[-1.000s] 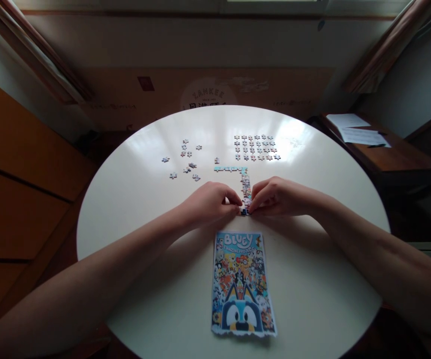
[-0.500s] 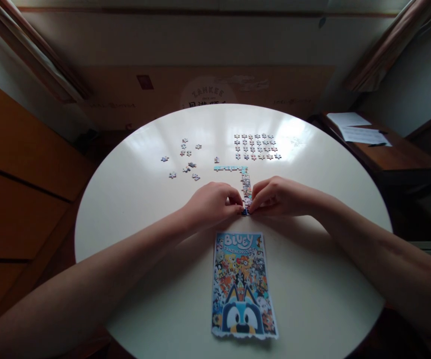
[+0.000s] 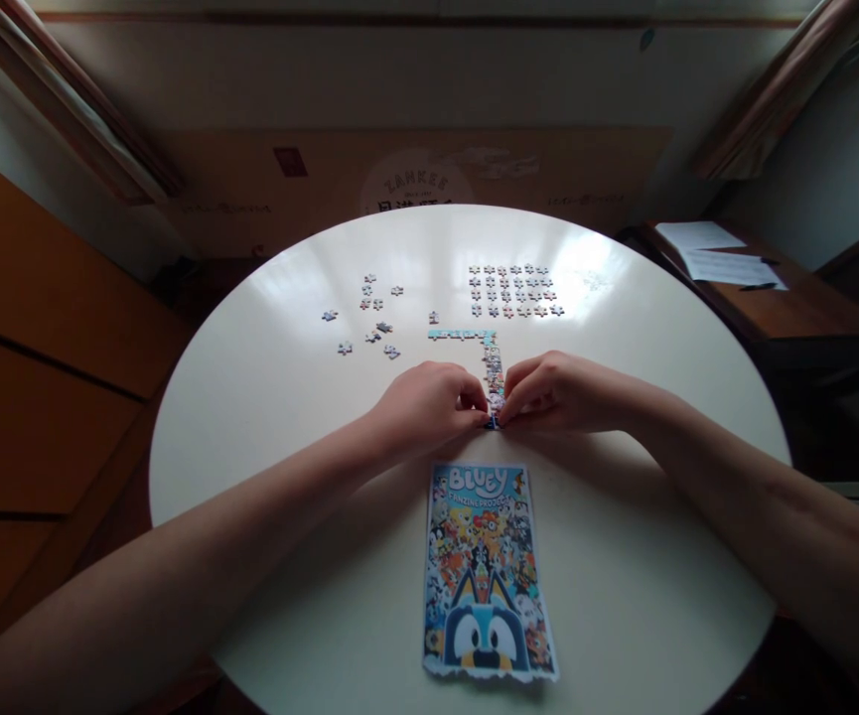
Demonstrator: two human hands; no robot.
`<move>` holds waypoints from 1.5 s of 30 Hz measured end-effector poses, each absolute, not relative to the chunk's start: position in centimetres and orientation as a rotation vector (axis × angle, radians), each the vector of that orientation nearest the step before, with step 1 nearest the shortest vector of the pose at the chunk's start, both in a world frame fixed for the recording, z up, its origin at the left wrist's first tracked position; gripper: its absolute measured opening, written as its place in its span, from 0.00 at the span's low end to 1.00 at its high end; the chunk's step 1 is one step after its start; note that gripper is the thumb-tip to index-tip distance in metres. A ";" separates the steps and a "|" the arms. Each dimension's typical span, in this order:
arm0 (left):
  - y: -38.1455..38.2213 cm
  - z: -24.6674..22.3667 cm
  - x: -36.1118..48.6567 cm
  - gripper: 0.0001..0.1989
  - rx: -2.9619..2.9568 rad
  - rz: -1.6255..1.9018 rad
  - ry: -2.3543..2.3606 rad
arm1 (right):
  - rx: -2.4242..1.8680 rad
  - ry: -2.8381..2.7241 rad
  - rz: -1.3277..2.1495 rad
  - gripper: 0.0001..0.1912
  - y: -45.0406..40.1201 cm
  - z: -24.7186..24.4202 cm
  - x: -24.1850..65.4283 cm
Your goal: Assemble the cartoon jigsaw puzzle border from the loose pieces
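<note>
My left hand [image 3: 436,402] and my right hand [image 3: 544,394] meet at the near end of a joined strip of jigsaw pieces [image 3: 494,367]. Between my fingertips lies a dark blue jigsaw piece [image 3: 492,422], pinched from the left by my left hand. From the right, my right thumb and fingers press together at the same piece and the strip's edge. The strip turns a corner at its far end into a light blue row [image 3: 459,335] running left. Fingers partly cover the lower strip.
Loose jigsaw pieces [image 3: 382,328] lie scattered at the left, and one piece [image 3: 433,318] sits above the row. More pieces stand in ordered rows [image 3: 516,290] at the far right. A Bluey picture sheet [image 3: 480,571] lies nearest me on the white round table [image 3: 287,417].
Both hands stay at the near end of the strip with barely any movement. The whole view has shifted very slightly.
</note>
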State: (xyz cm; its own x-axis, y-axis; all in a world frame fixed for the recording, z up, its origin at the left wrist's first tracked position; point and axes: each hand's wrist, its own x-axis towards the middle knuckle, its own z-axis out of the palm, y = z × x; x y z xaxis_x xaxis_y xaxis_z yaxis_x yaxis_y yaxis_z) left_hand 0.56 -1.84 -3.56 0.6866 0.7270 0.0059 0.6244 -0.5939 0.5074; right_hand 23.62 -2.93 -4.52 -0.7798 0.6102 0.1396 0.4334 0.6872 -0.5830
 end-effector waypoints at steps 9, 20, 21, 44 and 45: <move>-1.0 -3.4 -0.1 0.06 2.229 0.347 1.018 | -0.829 -2.571 0.790 0.07 -3.1 -4.4 23.6; -0.7 -3.3 -0.8 0.05 2.243 0.353 0.977 | -0.794 -2.503 0.894 0.07 -2.9 -4.2 23.6; -0.6 -3.3 -0.9 0.05 2.247 0.350 0.972 | -0.778 -2.475 0.909 0.08 -2.8 -4.2 23.7; -0.7 -3.3 -0.7 0.05 2.369 0.321 0.838 | -0.832 -2.433 0.770 0.07 -1.8 -5.1 24.4; -0.7 -3.3 -0.7 0.05 2.371 0.320 0.840 | -0.831 -2.423 0.773 0.07 -1.8 -5.2 24.4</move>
